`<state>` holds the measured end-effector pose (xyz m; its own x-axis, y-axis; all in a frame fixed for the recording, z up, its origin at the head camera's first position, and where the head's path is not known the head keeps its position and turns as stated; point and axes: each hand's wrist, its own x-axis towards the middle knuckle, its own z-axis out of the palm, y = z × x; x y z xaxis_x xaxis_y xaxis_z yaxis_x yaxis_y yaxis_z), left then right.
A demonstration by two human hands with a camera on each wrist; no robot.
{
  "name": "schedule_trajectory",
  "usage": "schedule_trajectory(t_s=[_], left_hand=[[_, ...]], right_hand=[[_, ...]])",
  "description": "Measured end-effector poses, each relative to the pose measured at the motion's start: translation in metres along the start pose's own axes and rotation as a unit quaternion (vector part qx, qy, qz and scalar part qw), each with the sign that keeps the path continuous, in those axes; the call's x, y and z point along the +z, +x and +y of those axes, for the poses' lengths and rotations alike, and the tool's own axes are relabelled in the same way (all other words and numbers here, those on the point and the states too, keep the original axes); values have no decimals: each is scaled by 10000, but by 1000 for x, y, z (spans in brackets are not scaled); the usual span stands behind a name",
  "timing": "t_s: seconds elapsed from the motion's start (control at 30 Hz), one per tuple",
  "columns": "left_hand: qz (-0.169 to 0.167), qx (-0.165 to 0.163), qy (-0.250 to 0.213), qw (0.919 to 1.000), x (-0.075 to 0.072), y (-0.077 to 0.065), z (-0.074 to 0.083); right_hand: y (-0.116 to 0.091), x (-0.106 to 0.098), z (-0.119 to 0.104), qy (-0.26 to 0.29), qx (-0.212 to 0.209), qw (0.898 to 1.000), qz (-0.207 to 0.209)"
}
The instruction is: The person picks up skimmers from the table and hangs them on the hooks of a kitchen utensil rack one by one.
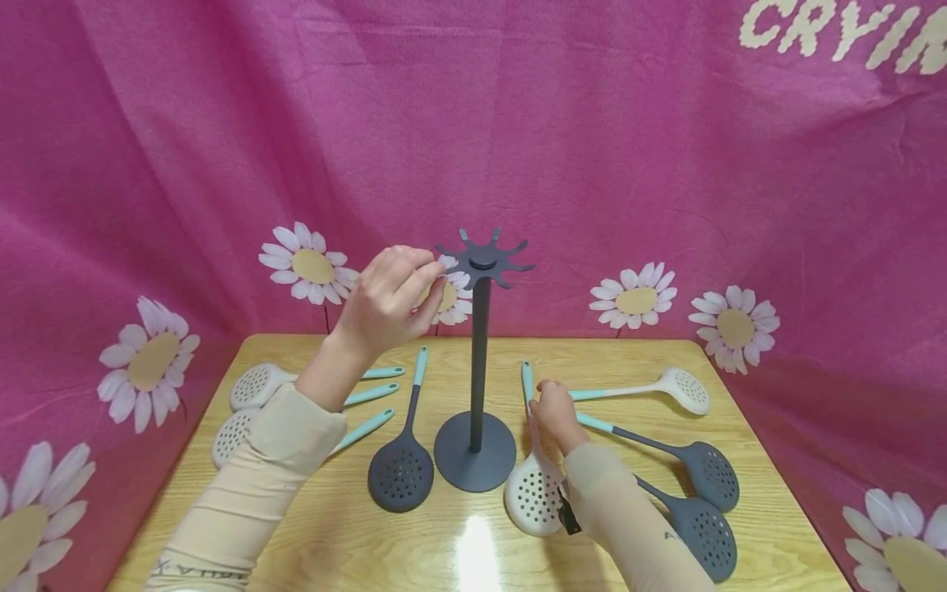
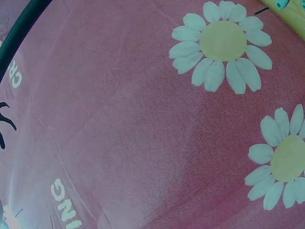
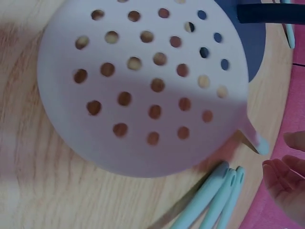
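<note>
A dark utensil stand [image 1: 479,362] with a ring of hooks [image 1: 484,257] stands upright on the table. My left hand [image 1: 388,298] is raised to its left, thumb and fingertips pinching the end of a hook. The left wrist view catches some hooks [image 2: 5,125] at its edge, and the left hand is outside it. A white skimmer [image 1: 534,495] with a teal handle lies right of the stand. My right hand [image 1: 556,413] hovers at its handle; in the right wrist view the thumb and curved fingers [image 3: 279,177] are apart, with nothing between them.
A dark skimmer [image 1: 402,473] lies left of the stand's base [image 1: 475,473]. White skimmers [image 1: 255,386] with teal handles [image 1: 370,427] lie farther left. On the right are a white skimmer [image 1: 684,390] and two dark skimmers [image 1: 713,477]. A pink daisy-print cloth [image 1: 473,123] hangs behind the table [image 1: 333,543].
</note>
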<state>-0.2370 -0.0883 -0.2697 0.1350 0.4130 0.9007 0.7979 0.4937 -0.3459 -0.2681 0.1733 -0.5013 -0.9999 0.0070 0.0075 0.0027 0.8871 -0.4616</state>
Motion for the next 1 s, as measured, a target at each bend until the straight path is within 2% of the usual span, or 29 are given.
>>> schedule_trajectory(t_s=[0.2,0.37,0.5,0.67,1.0], left_hand=[[-35,-11,52,10000,1,-2,0],[-104,3,265,9996,1,-2,3],[-316,-6,504,9982,-1,0,5],[-503,-102,685,9963,-3,2,9],[-576,-292,758,9950,-4,7,14]], right_hand=[[-3,7,0,141,600,9966,-548],[-6,15,3,255,863,9924,-838],[-7,20,4,369,987,9908,-845],[-8,23,3,342,944,9926,-680],[-9,17,2,468,1026,9914,-661]])
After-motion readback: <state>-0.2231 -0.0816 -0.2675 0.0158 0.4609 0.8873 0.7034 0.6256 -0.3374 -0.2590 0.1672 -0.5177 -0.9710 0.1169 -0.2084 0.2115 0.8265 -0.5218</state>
